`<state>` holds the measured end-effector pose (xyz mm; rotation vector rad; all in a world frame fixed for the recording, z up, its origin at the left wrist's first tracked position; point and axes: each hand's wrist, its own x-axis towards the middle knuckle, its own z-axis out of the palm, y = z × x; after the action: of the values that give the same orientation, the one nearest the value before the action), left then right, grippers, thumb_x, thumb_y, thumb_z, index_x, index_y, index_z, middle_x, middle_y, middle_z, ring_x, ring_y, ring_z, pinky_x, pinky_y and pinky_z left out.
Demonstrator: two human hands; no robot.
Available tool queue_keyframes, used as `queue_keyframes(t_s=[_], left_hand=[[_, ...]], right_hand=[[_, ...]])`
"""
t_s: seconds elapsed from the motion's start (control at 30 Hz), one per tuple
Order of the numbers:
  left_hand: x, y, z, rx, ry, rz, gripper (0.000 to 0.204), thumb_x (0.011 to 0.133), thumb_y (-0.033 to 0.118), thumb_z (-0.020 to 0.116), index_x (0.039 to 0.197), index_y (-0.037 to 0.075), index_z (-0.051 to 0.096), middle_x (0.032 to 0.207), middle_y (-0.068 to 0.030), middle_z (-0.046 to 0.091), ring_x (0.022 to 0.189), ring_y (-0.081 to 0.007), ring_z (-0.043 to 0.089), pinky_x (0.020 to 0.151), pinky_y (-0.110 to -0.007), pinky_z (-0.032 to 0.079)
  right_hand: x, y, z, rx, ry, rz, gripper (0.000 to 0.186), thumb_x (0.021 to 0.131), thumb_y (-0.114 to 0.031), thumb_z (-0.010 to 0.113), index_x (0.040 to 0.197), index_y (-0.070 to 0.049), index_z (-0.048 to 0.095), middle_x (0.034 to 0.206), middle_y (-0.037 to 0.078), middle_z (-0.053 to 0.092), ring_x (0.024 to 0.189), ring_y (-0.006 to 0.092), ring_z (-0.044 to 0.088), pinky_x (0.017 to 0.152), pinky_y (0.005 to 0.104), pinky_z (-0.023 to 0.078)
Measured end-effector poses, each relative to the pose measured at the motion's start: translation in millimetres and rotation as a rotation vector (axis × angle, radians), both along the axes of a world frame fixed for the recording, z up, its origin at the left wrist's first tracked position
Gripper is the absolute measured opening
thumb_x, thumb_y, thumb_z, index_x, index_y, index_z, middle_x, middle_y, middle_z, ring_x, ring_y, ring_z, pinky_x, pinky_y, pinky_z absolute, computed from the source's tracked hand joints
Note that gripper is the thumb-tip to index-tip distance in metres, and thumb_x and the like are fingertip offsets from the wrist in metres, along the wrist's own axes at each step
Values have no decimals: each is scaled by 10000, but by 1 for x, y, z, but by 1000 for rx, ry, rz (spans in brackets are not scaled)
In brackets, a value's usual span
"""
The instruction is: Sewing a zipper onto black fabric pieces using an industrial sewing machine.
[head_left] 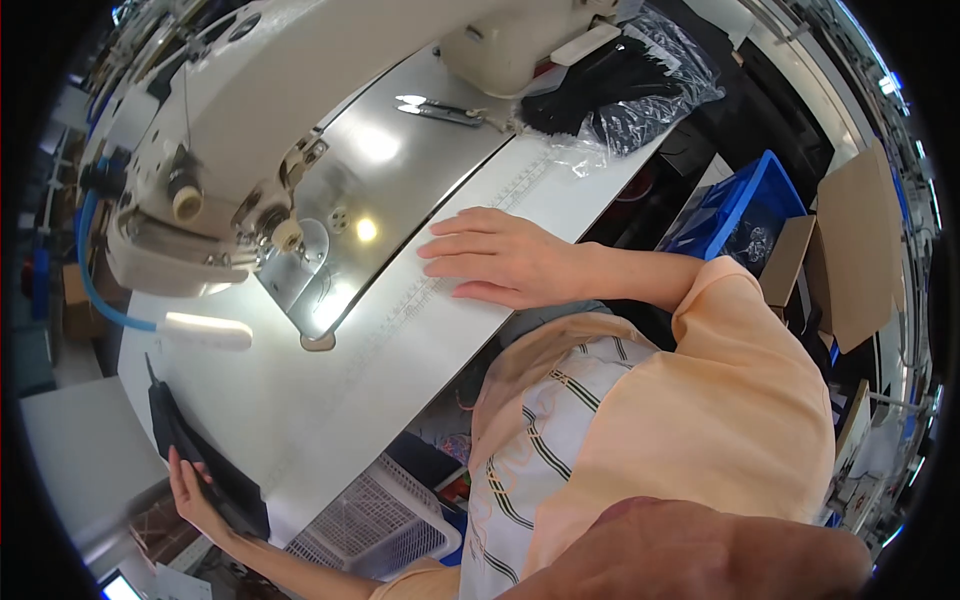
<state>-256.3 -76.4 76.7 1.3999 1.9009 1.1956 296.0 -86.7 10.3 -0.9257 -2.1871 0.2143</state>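
Note:
At the left end of the white sewing table (300, 400), my left hand (197, 500) is closed on a black fabric piece (195, 440). The piece is long, with a thin tip pointing away from me, and it lies along the table's edge. Part of my grip is hidden by the fabric. My right hand (500, 258) rests flat on the table near its front edge, fingers spread and nothing in them. Just beyond those fingers is the metal bed plate (375, 190) of a white sewing machine (240, 110); its needle area is at the left of the plate.
Thread snips (440, 112) lie on the bed plate. Behind them, a clear plastic bag (650, 90) holds black pieces. To the right are a blue bin (735, 205) and an open cardboard box (855, 250). A white plastic basket (375, 520) stands below the table's front edge.

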Motion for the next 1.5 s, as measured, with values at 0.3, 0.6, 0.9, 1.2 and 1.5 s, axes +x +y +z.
queue_keyframes(t_s=[0.3, 0.6, 0.9, 1.2, 1.5], left_hand=[[197, -29, -57, 100, 718, -256, 290, 944, 78, 597, 1213, -22, 635, 781, -78, 510, 648, -186, 497, 600, -315, 417], [170, 19, -58, 78, 913, -258, 345, 947, 195, 613, 1254, 39, 627, 1199, -163, 541, 1074, -312, 530, 886, -397, 439], [218, -24, -48, 137, 528, -352, 387, 891, 41, 636, 1272, -10, 593, 1254, -145, 622, 1176, -274, 559, 1021, -371, 398], [269, -31, -48, 629, 491, -276, 415, 931, -21, 564, 1343, 10, 523, 1371, -162, 490, 1286, -284, 469, 1062, -373, 377], [251, -82, -65, 149, 728, -630, 566, 778, 333, 761, 1265, 97, 596, 1379, -54, 536, 1234, -245, 521, 1108, -545, 250]], right_hand=[[326, 10, 56, 89, -288, -1041, 216, 884, -123, 627, 1076, -46, 692, 1082, 127, 691, 987, 330, 659, 909, 393, 510], [465, 78, 53, -217, -596, -1151, 300, 830, -248, 601, 959, 10, 682, 869, 222, 656, 811, 408, 627, 765, 473, 497], [504, 45, 42, -385, 994, -373, 362, 970, -235, 537, 1211, 28, 596, 1122, 108, 680, 1021, 197, 664, 865, 337, 542], [2, 37, 11, 236, -267, 82, 161, 682, -47, 689, 816, -44, 600, 917, 21, 604, 818, 223, 562, 707, 353, 499], [-5, 8, 22, 44, -242, 184, 556, 701, -242, 777, 1181, -21, 603, 1249, 95, 583, 1102, 295, 568, 909, 353, 496]])
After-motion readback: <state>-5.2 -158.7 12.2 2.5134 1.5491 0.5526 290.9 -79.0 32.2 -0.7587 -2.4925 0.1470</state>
